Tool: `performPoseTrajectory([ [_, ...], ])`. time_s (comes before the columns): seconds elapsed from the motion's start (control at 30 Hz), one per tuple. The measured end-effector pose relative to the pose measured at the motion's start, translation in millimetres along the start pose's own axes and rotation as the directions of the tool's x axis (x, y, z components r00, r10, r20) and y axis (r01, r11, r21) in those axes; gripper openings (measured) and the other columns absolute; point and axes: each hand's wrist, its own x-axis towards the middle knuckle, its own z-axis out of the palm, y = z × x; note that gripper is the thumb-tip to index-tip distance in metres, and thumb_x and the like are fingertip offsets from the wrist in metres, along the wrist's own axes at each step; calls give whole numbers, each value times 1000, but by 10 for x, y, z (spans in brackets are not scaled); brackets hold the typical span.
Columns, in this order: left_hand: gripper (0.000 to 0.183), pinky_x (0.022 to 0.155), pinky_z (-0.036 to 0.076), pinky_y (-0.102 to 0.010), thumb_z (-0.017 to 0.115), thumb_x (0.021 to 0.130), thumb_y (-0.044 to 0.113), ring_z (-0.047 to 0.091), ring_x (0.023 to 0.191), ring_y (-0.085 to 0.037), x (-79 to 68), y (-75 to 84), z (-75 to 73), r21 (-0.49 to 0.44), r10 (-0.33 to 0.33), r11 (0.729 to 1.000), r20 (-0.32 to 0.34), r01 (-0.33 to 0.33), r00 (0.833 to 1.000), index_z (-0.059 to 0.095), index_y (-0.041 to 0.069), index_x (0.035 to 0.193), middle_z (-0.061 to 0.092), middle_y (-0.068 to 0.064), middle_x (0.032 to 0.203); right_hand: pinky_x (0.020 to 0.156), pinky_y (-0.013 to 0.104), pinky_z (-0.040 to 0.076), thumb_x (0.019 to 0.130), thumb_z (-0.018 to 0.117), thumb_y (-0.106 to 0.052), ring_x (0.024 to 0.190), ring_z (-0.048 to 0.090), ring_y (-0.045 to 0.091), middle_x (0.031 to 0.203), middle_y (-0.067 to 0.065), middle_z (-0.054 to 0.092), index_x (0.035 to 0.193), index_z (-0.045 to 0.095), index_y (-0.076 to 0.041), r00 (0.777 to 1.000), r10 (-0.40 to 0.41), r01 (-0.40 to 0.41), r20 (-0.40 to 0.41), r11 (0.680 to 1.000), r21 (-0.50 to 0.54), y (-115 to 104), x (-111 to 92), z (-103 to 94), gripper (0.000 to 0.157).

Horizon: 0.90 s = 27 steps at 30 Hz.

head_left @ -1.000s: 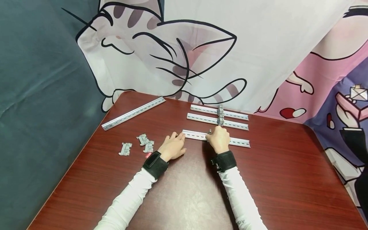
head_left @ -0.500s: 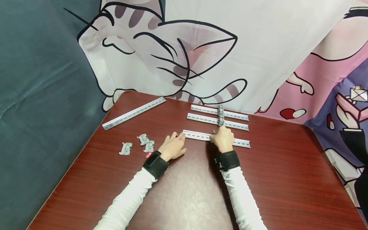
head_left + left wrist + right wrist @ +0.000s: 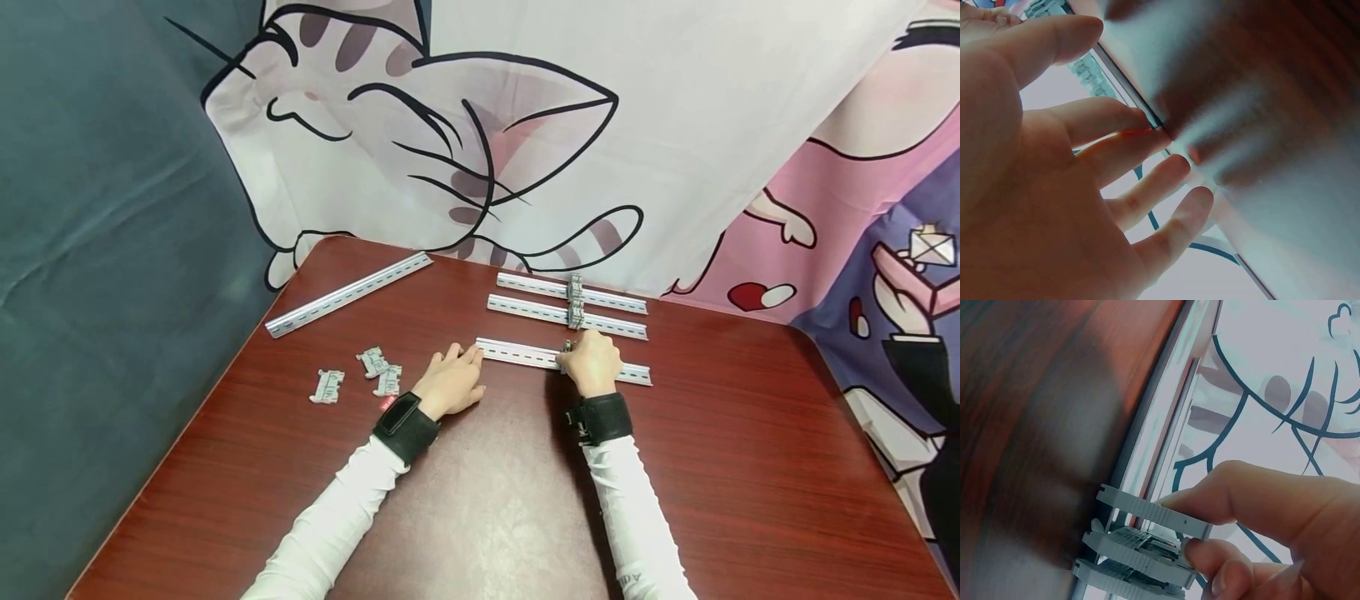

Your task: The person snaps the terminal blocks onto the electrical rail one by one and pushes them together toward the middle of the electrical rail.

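Note:
My right hand (image 3: 592,362) pinches a grey terminal block (image 3: 567,346) on the nearest slotted metal DIN rail (image 3: 517,353). In the right wrist view, the thumb and a finger grip that terminal block (image 3: 1154,512). Two similar blocks (image 3: 1141,556) stand close beside it, lower in that view; how they sit on the rail is partly hidden. With fingers extended, my left hand (image 3: 448,383) lies at the rail's left end, fingertips touching it. The left wrist view shows the left hand (image 3: 1085,181) palm-side, holding nothing.
Behind, two parallel rails (image 3: 525,308) carry grey terminal blocks (image 3: 576,302) near their middles. A longer rail (image 3: 348,295) lies slanted at the back left. Three loose terminal blocks (image 3: 327,387) lie left of my left hand. A cat-print cloth (image 3: 525,150) hangs behind the table.
My right hand has slid rightward along the nearest rail with the terminal block. My left hand has stayed at the rail's left end.

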Motion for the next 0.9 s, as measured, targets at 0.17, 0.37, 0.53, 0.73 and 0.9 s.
performPoseTrajectory([
  [0.17,64,102,34,-49,58,95,31,33,137,-34,3,-2,14,2,8,1000,-13,-8,1000,38,-2,146,35,-13,155,51,46,48,73,78,-26,76,67,41,82,21,70,64,61,-8,1000,9,-9,-3,1000,-4,6,-11,-9,26],
  [0.37,64,102,34,-49,58,95,31,32,138,-34,6,5,9,0,6,1000,-12,-6,1000,37,-2,146,35,-13,155,51,46,48,73,78,-27,75,66,40,75,16,67,63,58,-10,1000,10,-10,0,1000,-2,9,-20,-63,28],
  [0.53,66,103,33,-50,58,95,32,32,138,-35,11,15,19,-10,11,1000,3,-11,1000,35,-2,147,34,-14,155,42,39,40,74,79,-39,63,61,34,59,4,46,55,46,-11,1000,26,-26,-13,1000,-3,62,-45,-191,46],
  [0.73,73,112,28,-54,55,96,34,29,142,-39,-64,-45,-83,-100,-14,995,60,20,998,24,-1,151,28,-19,157,49,46,47,76,76,-52,72,65,42,79,24,65,65,56,-5,995,58,-51,87,996,-73,103,-89,-201,52],
  [0.9,68,113,25,-58,53,98,35,32,141,-41,-208,-77,-280,-157,2,988,65,8,998,28,-1,150,34,-21,153,59,53,52,77,77,-43,80,66,47,88,30,67,67,59,-3,999,23,-21,31,998,-64,101,-100,-160,45],
])
